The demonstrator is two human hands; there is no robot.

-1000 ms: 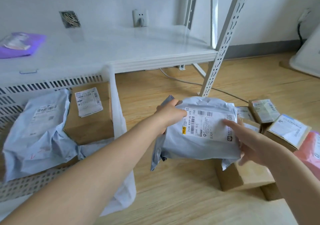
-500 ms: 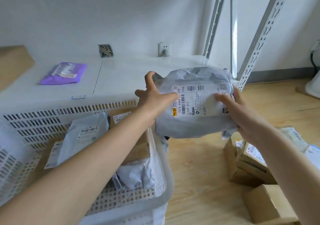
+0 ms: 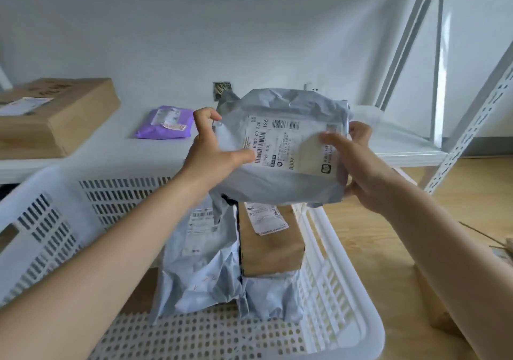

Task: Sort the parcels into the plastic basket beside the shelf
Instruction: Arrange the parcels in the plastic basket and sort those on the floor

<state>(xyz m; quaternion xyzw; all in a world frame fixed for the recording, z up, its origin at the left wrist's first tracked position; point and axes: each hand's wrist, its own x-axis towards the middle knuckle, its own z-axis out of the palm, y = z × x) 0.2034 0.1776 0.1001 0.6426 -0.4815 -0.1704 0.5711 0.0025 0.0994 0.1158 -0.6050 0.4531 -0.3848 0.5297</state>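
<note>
Bright diffuse daylight, soft shadows, slight overall blur, wide-angle bending at edges.

Parcel sorting room, metal shelf [image 3: 410,153], labelled parcels [image 3: 268,237]

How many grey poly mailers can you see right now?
3. One grey poly mailer is held up in both hands; a second lies in the white plastic basket; a third sits under the cardboard box. More may be hidden.
</note>
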